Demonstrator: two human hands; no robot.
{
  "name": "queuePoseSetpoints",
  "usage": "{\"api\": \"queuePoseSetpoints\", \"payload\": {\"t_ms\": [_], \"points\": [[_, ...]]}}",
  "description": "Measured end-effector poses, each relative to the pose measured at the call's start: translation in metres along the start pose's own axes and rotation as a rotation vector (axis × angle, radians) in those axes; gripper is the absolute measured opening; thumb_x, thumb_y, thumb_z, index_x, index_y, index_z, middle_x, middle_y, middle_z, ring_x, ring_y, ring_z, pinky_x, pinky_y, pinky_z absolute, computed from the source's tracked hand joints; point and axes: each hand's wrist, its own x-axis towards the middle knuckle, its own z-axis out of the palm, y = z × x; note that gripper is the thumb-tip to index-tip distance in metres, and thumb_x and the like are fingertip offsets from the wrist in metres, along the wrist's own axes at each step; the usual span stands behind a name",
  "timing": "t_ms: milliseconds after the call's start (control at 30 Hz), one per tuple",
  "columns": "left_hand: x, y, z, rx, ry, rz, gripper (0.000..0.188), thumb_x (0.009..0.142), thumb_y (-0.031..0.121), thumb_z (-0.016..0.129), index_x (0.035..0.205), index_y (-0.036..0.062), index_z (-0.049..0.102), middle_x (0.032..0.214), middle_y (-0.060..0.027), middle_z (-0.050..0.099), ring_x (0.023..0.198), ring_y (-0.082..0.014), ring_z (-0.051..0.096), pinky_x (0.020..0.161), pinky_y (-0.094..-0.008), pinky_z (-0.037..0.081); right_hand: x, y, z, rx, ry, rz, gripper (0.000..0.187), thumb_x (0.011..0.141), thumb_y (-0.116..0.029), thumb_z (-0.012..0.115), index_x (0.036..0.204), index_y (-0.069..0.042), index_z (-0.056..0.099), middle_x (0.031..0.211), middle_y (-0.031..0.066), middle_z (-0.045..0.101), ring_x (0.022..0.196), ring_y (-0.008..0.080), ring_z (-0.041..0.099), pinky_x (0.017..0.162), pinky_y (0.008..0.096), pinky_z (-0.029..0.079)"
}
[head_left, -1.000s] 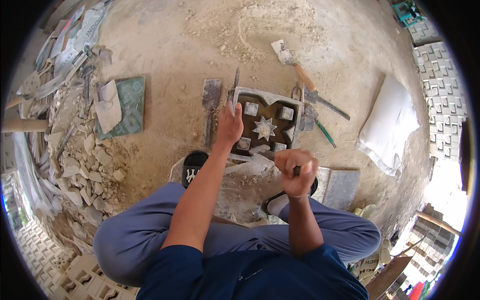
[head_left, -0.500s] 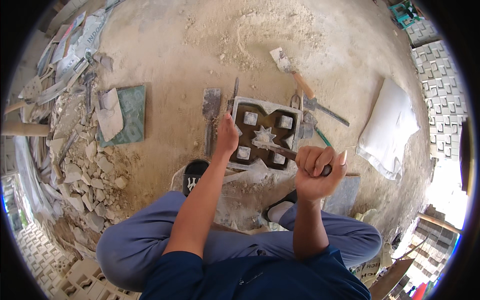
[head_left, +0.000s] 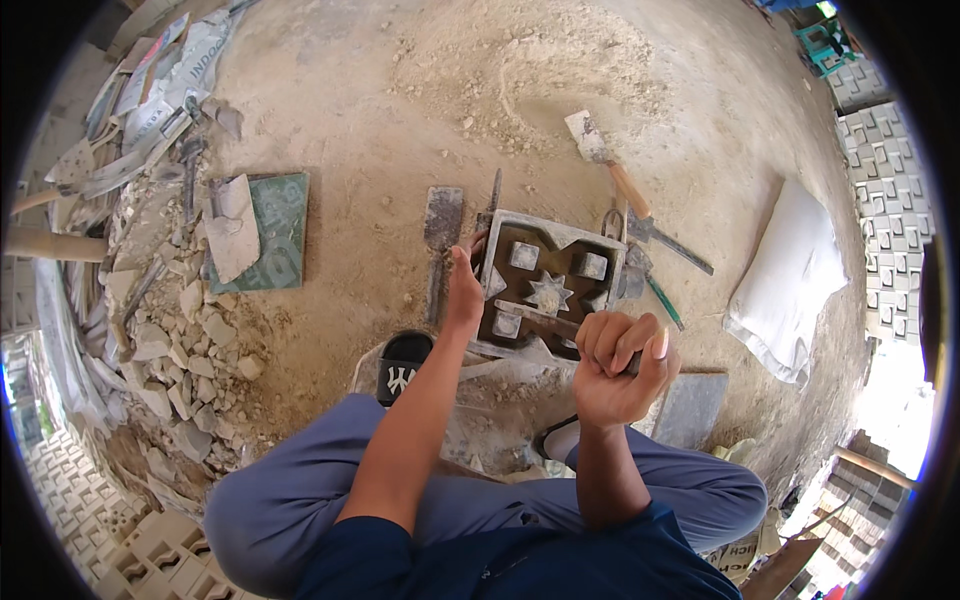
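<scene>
The mould [head_left: 520,221] sits on the ground near twelve o'clock from the person, just past the feet. As things stand, its boxy frame is whole, and the dark channels between the pegs look hollow, though I cannot tell whether a thin layer lies in them. Pale grit remains on the star [head_left: 549,293] in the middle, so the clearing or smoothing looks unfinished. Around that star, pegs show at eleven, two and eight o'clock (the one near five is mostly behind the knuckles).

The right hand [head_left: 617,370], between four and five o'clock of the star, is curled tight around the handle of a narrow-bladed tool [head_left: 545,316]. The left hand [head_left: 466,287] is at nine o'clock, thumb raised and the other fingers tucked against the mould's wall; how firmly they grip is hidden.

Compared with half a second ago, the blade has left the star and now crosses by the eight o'clock peg, whether touching I cannot tell. The right hand has come nearer the mould's near side, while the left stays at its wall. The whole view has shifted, yet the trowel [head_left: 630,190] at one o'clock keeps its place beside the mould.
</scene>
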Motion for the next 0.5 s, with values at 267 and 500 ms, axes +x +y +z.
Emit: {"api": "queuePoseSetpoints", "payload": {"t_ms": [267,500], "points": [[0.003,0.005,0.003,0.091,-0.067,0.064,0.082,0.104,0.065,0.018,0.146,-0.0011,0.042,0.142,-0.0144,0.051,0.133,-0.0237,0.045,0.115,-0.0356,0.028,-0.025,0.048,-0.013,-0.514,-0.204,0.146,0.043,0.106,-0.019,0.047,0.066,-0.003,0.043,0.053,0.0003,0.039,0.046,0.0088,0.033,0.043,0.0270,0.024],[0.005,-0.013,-0.005,-0.012,-0.024,0.022,0.081,0.104,0.064,0.018,0.144,-0.0028,0.044,0.141,-0.0160,0.052,0.130,-0.0247,0.048,0.113,-0.0351,0.032,-0.013,0.053,0.006,-0.517,-0.232,0.065,0.039,0.102,-0.015,0.052,0.066,0.000,0.053,0.052,0.0032,0.044,0.043,0.0111,0.040,0.042,0.0305,0.029]]}}
